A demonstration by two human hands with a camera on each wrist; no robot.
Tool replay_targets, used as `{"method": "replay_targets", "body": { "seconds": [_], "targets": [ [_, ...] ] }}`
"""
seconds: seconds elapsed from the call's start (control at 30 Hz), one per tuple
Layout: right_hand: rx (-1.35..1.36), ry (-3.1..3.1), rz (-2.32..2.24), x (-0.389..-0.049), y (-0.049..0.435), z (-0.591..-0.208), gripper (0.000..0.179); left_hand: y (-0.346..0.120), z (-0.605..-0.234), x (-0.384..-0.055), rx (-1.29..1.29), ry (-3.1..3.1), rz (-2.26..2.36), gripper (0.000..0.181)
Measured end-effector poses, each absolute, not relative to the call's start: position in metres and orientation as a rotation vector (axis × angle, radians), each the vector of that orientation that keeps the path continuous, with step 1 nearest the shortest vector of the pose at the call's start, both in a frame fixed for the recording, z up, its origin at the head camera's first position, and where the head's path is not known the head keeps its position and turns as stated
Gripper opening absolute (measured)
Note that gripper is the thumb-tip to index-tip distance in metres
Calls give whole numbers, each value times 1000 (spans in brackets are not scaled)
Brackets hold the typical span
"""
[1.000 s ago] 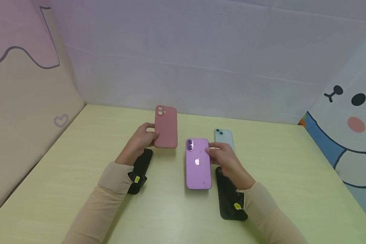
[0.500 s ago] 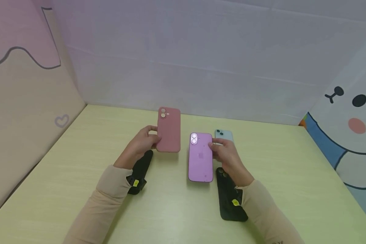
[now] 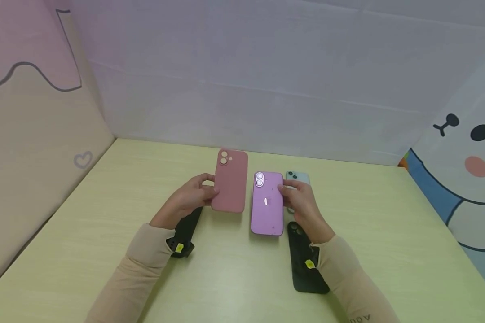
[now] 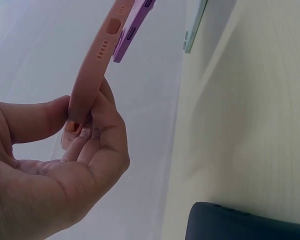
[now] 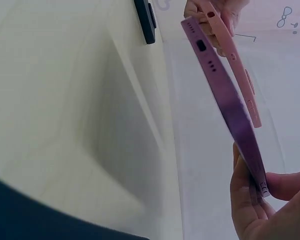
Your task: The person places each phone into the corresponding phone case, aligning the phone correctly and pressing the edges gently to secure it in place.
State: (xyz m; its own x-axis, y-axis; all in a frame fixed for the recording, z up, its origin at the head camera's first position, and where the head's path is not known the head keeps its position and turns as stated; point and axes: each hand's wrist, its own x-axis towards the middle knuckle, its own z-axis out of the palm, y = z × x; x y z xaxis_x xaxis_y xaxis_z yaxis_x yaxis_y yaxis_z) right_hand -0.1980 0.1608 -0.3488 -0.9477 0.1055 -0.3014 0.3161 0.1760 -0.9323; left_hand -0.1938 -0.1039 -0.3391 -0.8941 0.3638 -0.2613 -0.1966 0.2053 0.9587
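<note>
My left hand (image 3: 191,197) pinches a pink phone case (image 3: 231,181) by its left edge, thumb on the back and fingers behind. The case's cutouts face me, and in the left wrist view its bottom edge shows a port opening (image 4: 113,26). My right hand (image 3: 303,202) pinches a purple phone (image 3: 267,211) by its right edge, camera side toward me. Case and phone are held up above the table side by side, a narrow gap between them in the head view. The right wrist view shows the phone's charging port (image 5: 201,45).
Beyond my right hand a pale blue phone (image 3: 297,176) lies on the table (image 3: 226,278). A black phone-shaped item (image 3: 187,226) lies under my left wrist, and another dark one with camera rings (image 3: 303,260) under my right wrist. A fabric backdrop (image 3: 266,89) rises behind.
The pink case has moved right and toward me. The purple phone has moved slightly away from me and right, so the two sit closer together. Both grips stay the same.
</note>
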Motion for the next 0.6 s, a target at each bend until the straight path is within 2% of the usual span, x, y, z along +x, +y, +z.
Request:
{"method": "replay_targets", "body": {
  "seconds": [0.6],
  "targets": [
    [474, 2168, -1994, -204, 151, -345, 39, -97, -343, -186, 223, 1939, 1743, 31]
  ]
}}
